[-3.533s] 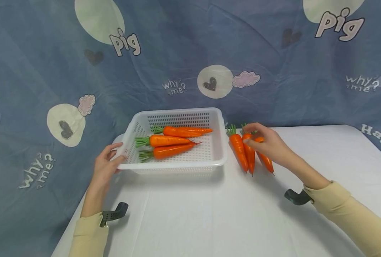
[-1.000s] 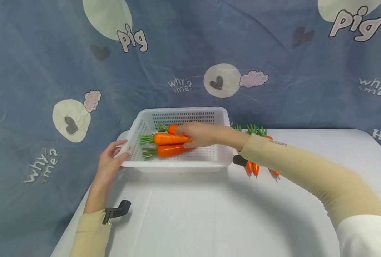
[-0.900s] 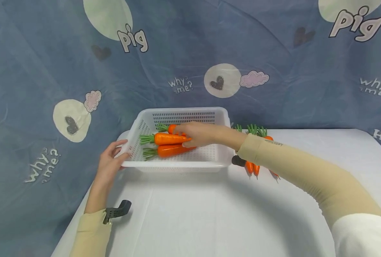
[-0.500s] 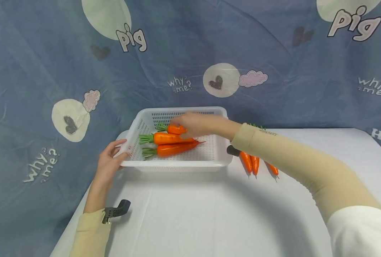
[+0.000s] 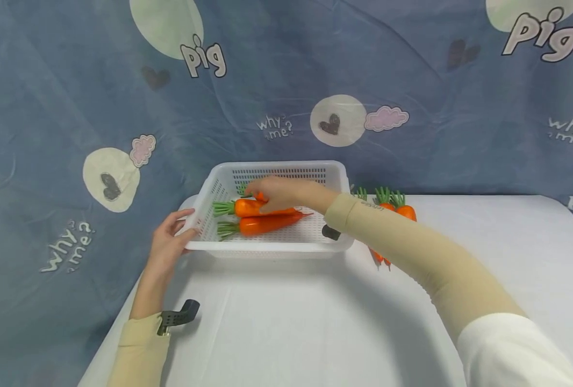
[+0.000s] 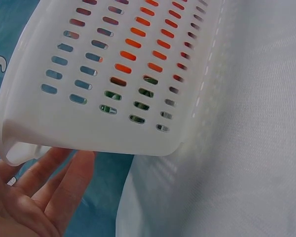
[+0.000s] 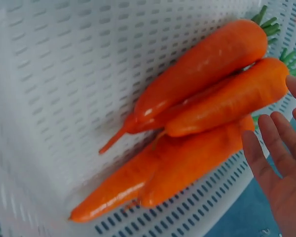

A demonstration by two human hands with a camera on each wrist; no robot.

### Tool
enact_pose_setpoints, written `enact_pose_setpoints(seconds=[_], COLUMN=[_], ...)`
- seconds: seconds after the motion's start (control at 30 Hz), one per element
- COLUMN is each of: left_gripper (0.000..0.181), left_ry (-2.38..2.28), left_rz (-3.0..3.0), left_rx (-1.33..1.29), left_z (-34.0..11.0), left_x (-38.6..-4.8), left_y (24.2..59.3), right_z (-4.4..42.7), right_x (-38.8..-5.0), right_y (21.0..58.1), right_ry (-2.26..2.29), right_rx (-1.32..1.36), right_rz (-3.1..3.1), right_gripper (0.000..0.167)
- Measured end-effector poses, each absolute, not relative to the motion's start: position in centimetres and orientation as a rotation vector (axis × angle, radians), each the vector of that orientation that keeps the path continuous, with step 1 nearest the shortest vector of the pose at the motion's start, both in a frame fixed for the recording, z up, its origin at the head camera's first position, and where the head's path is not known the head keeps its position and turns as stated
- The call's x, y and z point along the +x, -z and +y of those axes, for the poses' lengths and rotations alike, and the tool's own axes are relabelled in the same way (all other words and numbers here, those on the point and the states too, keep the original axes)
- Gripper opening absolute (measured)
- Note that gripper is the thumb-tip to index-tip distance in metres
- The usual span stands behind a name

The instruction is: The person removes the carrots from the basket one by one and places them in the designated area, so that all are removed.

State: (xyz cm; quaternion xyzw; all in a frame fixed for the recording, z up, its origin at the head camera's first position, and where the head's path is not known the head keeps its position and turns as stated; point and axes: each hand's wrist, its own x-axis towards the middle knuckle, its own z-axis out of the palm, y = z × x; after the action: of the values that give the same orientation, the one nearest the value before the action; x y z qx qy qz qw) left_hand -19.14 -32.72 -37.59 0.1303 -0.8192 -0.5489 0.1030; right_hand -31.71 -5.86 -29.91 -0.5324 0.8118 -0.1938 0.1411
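A white slotted plastic basket (image 5: 267, 246) stands on the table with several orange, green-topped carrots (image 5: 262, 224) lying inside. My left hand (image 5: 166, 244) grips the basket's left end, thumb over the rim and fingers outside; in the left wrist view the fingers (image 6: 71, 185) show under the handle lip. Over the carrots' leafy ends is my right hand (image 5: 281, 192), reaching into the basket from the right. The right wrist view has its fingers (image 7: 281, 148) spread and fairly straight beside a carrot (image 7: 232, 101), not curled round it. Whether they touch it I cannot tell.
More carrots (image 5: 406, 211) lie on the white-covered table (image 5: 267, 322) right of the basket, partly hidden by my right sleeve (image 5: 412, 247). Behind the table hangs a blue printed cloth (image 5: 277, 70). Wrist devices (image 5: 182, 313) sit on both arms.
From the carrots on the table, my right hand has moved left into the basket. Within the last second it has slid toward the carrots' leafy ends. My left hand stays at the rim.
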Motion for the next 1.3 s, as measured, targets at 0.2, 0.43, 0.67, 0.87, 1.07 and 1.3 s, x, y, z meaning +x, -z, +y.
enact_pose_setpoints(seconds=[0.2,0.43,0.67,0.87,1.07,1.3], left_gripper=[0.054,0.053,0.054,0.055,0.054,0.055], left_ry=[1.629,1.629,1.629,1.644,1.649,1.640], left_rz=[-2.419,-2.420,-2.409,-2.411,-2.400,-2.397], left_rx=[0.381,0.373,0.383,0.402,0.389,0.389], left_z=[-32.7,-32.8,-32.9,-32.7,-32.7,-32.7], left_x=[-19.2,-19.2,-19.3,-19.3,-19.2,-19.3], left_y=[37.6,37.8,37.8,37.6,37.6,37.7], right_z=[-8.1,-8.4,-8.7,-8.9,-8.9,-8.9], right_x=[-33.8,-34.0,-34.3,-34.7,-34.5,-34.1], right_y=[32.4,33.2,34.0,34.8,34.8,34.6], right_ry=[0.436,0.474,0.508,0.532,0.556,0.538], right_rx=[-1.487,-1.473,-1.380,-1.322,-1.281,-1.279], right_rz=[2.431,2.439,2.426,2.379,2.322,2.321], right_gripper=[0.042,0.045,0.055,0.062,0.059,0.053])
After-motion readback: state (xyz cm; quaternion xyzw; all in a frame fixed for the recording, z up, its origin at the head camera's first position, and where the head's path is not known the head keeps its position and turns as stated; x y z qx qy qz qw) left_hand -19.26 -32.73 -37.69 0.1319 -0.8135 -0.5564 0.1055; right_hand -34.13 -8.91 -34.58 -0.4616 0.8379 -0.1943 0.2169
